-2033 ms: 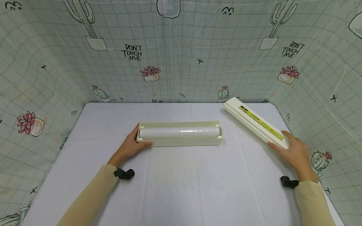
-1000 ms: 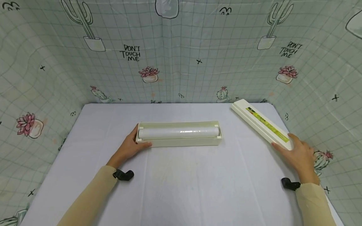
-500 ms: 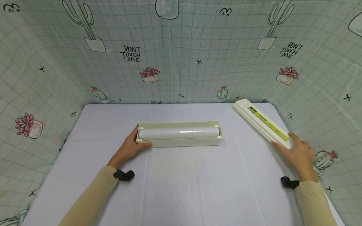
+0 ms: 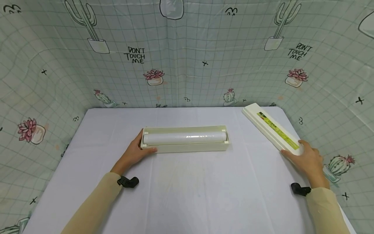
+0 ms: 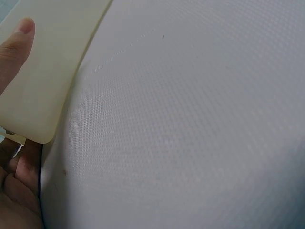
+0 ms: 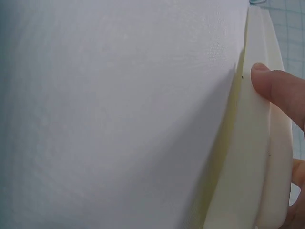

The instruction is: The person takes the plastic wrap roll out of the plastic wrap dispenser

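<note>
A long cream box (image 4: 190, 148) stands lidless near the middle of the table, a white roll (image 4: 175, 138) of what looks like cling film lying along its inside. My left hand (image 4: 134, 152) grips the box's left end, thumb along the front wall, the other fingers mostly hidden behind that end. In the left wrist view the thumb (image 5: 16, 45) lies flat on the box wall. My right hand (image 4: 306, 162) holds the near end of the cream lid (image 4: 264, 130), which lies slantwise at the right with a yellow-green label on top. In the right wrist view the thumb (image 6: 274, 81) presses the lid's side.
A white cloth (image 4: 181, 188) covers the table. Patterned grid fabric (image 4: 187, 48) with printed cacti hangs behind and at both sides. The lid lies close to the table's right edge.
The lid has moved a little to the right and come lower in my right hand, mostly in the first second. My left hand and the box have stayed in place.
</note>
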The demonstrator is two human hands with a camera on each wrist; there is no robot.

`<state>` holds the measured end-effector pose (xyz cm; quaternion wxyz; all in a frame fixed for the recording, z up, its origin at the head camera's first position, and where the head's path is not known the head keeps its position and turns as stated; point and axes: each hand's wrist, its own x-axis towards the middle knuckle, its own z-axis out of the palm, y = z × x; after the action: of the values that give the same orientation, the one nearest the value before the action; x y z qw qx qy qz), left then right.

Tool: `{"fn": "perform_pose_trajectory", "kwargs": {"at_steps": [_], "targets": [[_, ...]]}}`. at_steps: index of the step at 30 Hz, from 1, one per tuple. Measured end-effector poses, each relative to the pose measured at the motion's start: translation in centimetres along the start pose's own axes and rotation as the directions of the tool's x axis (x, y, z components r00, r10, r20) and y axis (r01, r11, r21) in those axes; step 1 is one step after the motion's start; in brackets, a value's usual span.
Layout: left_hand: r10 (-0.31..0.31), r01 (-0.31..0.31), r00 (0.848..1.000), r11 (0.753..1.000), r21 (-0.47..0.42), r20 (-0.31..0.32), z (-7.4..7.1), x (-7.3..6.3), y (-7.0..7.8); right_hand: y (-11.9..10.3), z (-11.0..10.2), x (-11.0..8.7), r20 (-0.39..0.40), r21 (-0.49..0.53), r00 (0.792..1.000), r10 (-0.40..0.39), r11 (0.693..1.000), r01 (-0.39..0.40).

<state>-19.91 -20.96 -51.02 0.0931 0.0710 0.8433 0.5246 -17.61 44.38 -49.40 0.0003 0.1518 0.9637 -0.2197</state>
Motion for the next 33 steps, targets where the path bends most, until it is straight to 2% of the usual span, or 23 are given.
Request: {"fn": "perform_pose_trajectory", "kwargs": {"at_steps": [13, 21, 24, 27, 31, 33], "targets": [[0.012, -0.012, 1.0, 0.999, -0.038, 0.0, 0.1, 0.2, -0.4, -1.3, -0.7, -0.3, 0.071, -0.014, 0.997, 0.035, 0.999, -0.034], [0.024, -0.024, 1.0, 0.999, -0.044, -0.011, 0.0, 0.0, -0.3, -4.2, 0.2, 0.0, 0.011, -0.037, 1.0, -0.022, 0.999, 0.023], [0.033, -0.034, 0.999, 0.999, -0.033, -0.021, 0.1, 0.0, -0.4, -5.5, 1.0, 0.4, -0.029, -0.052, 0.994, -0.103, 0.994, 0.101], [0.045, -0.046, 0.998, 0.998, -0.037, -0.034, 0.2, 0.0, -0.5, -6.8, 2.0, 0.9, -0.068, -0.052, 0.974, -0.216, 0.976, 0.213], [0.057, -0.06, 0.997, 0.997, -0.051, -0.047, 0.3, 0.1, -0.6, -8.8, 2.9, 1.1, -0.089, 0.02, 0.94, -0.329, 0.943, 0.332], [0.058, -0.061, 0.997, 0.997, -0.057, -0.049, 0.3, 0.1, -0.6, -9.9, 3.1, 1.1, -0.068, 0.07, 0.935, -0.347, 0.933, 0.352]]}}
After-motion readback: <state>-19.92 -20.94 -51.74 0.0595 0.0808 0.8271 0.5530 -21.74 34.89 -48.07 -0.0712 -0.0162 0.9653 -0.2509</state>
